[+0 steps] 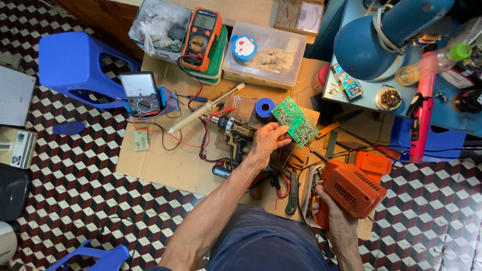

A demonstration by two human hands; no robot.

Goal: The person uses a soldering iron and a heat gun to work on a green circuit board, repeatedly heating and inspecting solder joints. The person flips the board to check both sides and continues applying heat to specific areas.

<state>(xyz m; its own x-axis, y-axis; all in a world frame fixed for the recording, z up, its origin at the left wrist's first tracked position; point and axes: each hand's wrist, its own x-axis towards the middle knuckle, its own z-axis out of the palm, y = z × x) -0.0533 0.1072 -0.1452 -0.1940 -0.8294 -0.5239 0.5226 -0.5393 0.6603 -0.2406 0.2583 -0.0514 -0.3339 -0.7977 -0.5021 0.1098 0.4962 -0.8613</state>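
Left hand (265,143): grip pinching one green circuit board (295,120) by its lower left edge, board tilted and lifted above the cardboard sheet (160,160) on the floor. Right hand (337,221): grip wrapped tight round the handle of one orange soldering gun (354,185), whose thin tip points up-left and ends at the lower edge of the board. Just left of the left hand lies one yellow-and-black cordless drill (236,135), with one long pale soldering iron (206,108) slanting above it; red and black leads loop between them. One blue tape roll (264,106) sits just above the board. Between the two forearms lies one green-handled pair of pliers (292,193). Meters counted: two, a grey dial meter (141,93) on the cardboard's left edge and an orange digital meter (202,37) resting on a green box. Clear plastic boxes: two along the top edge. Open room: bare cardboard lower left of the drill, and patterned tile floor (80,190) beyond it. To the right, a blue surface (442,108) crowded with small parts stands close, and a pink tool (420,115) lies down its front edge.
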